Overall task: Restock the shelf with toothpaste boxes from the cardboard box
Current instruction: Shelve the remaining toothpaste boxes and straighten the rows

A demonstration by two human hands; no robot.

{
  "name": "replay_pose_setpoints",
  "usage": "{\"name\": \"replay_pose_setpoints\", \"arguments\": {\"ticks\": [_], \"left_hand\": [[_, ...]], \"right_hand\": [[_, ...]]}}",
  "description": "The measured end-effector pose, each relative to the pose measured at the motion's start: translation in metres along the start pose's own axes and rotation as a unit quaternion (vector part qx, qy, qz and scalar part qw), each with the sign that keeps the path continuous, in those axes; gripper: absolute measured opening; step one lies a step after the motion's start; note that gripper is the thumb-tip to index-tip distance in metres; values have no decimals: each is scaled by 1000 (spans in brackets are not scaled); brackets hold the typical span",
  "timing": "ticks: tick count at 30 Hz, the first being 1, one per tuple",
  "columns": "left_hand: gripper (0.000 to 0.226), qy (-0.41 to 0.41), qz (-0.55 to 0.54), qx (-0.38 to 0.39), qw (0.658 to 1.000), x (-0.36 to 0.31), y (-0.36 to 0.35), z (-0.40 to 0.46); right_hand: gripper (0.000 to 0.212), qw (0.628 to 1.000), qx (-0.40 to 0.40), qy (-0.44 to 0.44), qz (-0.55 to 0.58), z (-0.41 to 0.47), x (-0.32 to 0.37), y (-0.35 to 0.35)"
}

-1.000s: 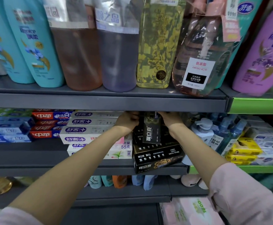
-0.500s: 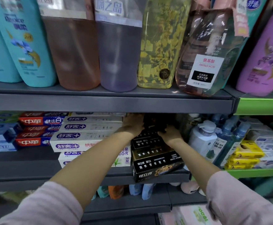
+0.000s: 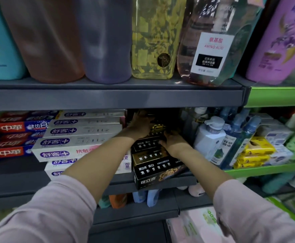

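While both arms reached into the middle shelf [image 3: 108, 183], the left hand [image 3: 139, 124] lay against the left side of the top black toothpaste box [image 3: 158, 129], deep under the shelf above, and the right hand [image 3: 174, 142] pressed on the black stack [image 3: 153, 165] just below it. Whether the fingers curled round the box I could not tell; shadow hid them. White toothpaste boxes [image 3: 76, 142] sat stacked just left of the stack, pump bottles [image 3: 211, 137] to its right, and tall shampoo bottles [image 3: 106, 39] stood on the upper shelf.
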State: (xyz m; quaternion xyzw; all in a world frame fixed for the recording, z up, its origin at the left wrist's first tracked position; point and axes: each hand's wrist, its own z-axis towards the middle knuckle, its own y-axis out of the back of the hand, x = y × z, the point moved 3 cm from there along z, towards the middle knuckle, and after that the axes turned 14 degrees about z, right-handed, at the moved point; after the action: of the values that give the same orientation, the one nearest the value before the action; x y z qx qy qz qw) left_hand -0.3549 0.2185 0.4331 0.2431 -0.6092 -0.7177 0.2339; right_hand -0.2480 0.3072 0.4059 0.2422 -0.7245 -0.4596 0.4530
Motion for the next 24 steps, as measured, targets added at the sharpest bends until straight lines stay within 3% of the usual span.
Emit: {"name": "replay_pose_setpoints", "arguments": {"ticks": [3, 6, 9, 11, 14, 19, 22, 24], "left_hand": [[50, -35, -44, 46, 997, 0, 10, -18], [49, -25, -49, 65, 996, 0, 15, -33], [49, -2, -45, 92, 995, -6, 19, -34], [45, 8, -54, 133, 990, -5, 19, -33], [40, 14, -61, 205, 977, -6, 11, -40], [38, -11, -54, 164, 985, -28, 24, -50], [29, -20, -68, 286, 956, -23, 18, -61], [42, -34, -15, 382, 923, -16, 9, -70]], "right_hand": [[50, 996, 3, 64, 67, -20, 2, 4], [76, 981, 93, 90, 143, -49, -2, 7], [115, 978, 193, 53, 57, -66, -9, 1], [124, 981, 186, 60, 5, -64, -10, -1], [116, 990, 107, 88, -18, -58, -9, -3], [109, 994, 71, 82, -23, -46, -3, -6], [109, 994, 73, 70, -34, -42, -1, -8], [108, 994, 78, 67, -42, -41, 0, -8]]}}
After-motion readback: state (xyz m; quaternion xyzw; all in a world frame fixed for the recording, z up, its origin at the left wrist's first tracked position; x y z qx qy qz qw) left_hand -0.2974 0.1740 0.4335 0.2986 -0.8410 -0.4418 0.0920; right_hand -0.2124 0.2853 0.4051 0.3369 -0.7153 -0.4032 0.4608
